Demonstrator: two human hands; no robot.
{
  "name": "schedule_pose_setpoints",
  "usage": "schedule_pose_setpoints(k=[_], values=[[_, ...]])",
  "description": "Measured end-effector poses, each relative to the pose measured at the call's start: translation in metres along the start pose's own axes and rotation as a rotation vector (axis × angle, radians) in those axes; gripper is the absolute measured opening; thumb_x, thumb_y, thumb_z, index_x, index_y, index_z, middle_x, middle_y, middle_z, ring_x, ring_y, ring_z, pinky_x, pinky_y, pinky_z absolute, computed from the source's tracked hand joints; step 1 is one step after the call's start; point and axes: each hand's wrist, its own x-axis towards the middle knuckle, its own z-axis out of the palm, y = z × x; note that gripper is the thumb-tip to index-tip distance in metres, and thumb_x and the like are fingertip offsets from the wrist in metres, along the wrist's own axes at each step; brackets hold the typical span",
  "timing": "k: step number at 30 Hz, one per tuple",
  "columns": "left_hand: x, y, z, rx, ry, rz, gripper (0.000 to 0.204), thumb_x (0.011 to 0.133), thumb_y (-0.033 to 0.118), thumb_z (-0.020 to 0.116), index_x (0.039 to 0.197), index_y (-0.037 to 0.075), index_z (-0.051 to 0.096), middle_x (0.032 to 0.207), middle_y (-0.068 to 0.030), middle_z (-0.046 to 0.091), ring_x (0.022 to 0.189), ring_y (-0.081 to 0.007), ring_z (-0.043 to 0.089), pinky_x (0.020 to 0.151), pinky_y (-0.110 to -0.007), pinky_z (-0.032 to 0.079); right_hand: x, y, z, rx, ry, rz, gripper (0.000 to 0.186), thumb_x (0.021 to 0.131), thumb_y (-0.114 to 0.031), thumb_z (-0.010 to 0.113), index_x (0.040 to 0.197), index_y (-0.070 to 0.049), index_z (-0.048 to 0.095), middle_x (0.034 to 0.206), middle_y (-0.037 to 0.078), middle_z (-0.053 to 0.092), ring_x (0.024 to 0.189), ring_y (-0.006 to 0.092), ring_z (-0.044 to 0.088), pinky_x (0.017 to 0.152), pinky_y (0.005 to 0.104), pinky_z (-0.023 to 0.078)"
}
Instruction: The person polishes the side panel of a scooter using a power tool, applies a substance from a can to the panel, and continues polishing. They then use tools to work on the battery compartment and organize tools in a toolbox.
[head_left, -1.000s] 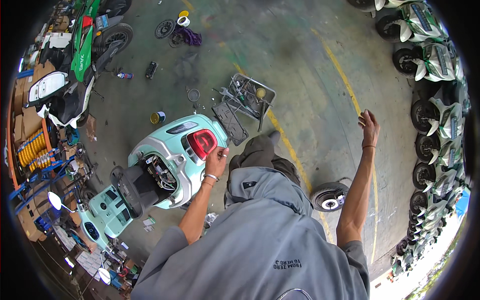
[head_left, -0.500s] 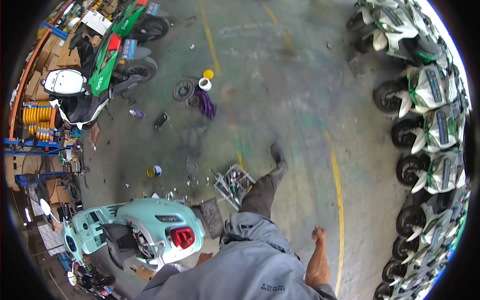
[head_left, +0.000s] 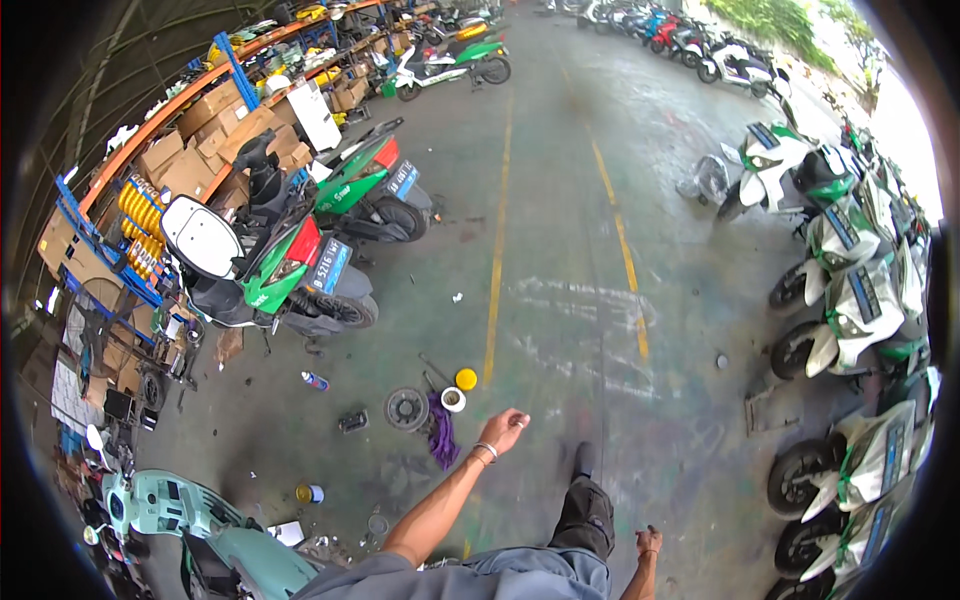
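My left hand [head_left: 503, 430] is held out in front of me, wearing a bracelet at the wrist. Its fingers are curled in, and what they hold, if anything, is hidden. On the floor, the nearest things to it are a purple cloth [head_left: 442, 436], a white tub [head_left: 453, 400], a yellow lid [head_left: 466, 379] and a wheel hub [head_left: 407, 409]; it touches none of them. My right hand [head_left: 649, 541] hangs low by my right side, away from any object. That hand is small and smeared, so its finger pose is unclear. One of my legs is stretched forward in a stride.
A mint-green scooter [head_left: 245, 555] stands at the lower left. Green scooters [head_left: 300, 262] are parked before the orange-and-blue shelving [head_left: 240, 75]. White-and-green motorbikes [head_left: 862, 300] line the right. A spray can [head_left: 315, 381], a tin [head_left: 310, 494] and a small black part [head_left: 353, 421] lie on the floor.
I have moved forward and my view has tilted up, showing more of the aisle. My left arm has swung out in front; my right hand now sits lower in view.
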Motion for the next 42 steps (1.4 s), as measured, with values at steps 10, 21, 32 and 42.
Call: schedule_pose_setpoints(k=[10,21,32,42], values=[[0.173,-0.107,-0.039,0.334,-0.226,-0.59,0.044,0.089,0.05,0.057,0.103,0.013,0.074,0.107,-0.0107,0.072,0.1,-0.033,0.068,0.088,-0.042,0.052,0.307,-0.422,0.139,-0.183,-0.394,0.184,0.013,0.082,-0.012,0.061,0.089,-0.007,0.071,0.068,0.008,0.062,0.056,0.021,0.06,0.046,0.0369,0.049],[0.383,-0.181,-0.152,0.205,-0.264,-1.364,0.028,0.092,0.027,0.054,0.084,0.006,0.071,0.074,-0.01,0.07,0.066,-0.021,0.069,0.057,-0.038,0.053,0.518,-0.924,0.357,0.241,-0.682,-0.208,0.028,0.087,-0.02,0.064,0.107,-0.002,0.066,0.076,0.007,0.065,0.058,0.0176,0.062,0.053,0.0317,0.052],[1.036,0.023,-0.333,-0.127,0.247,-0.435,0.045,0.092,0.047,0.06,0.108,0.005,0.067,0.106,-0.014,0.072,0.103,-0.031,0.067,0.088,-0.04,0.052,0.654,-1.093,0.462,-0.249,-0.66,0.328,0.018,0.089,-0.02,0.058,0.096,-0.007,0.068,0.075,0.009,0.065,0.063,0.0281,0.065,0.054,0.0439,0.051],[1.233,-0.156,-0.43,-0.25,0.27,-1.125,0.041,0.085,0.044,0.062,0.083,0.005,0.072,0.073,-0.011,0.071,0.068,-0.0266,0.069,0.07,-0.041,0.055,0.827,-1.495,0.734,-0.414,-0.779,0.165,0.018,0.089,-0.022,0.057,0.097,-0.009,0.067,0.073,0.012,0.066,0.065,0.028,0.066,0.052,0.0403,0.05]])
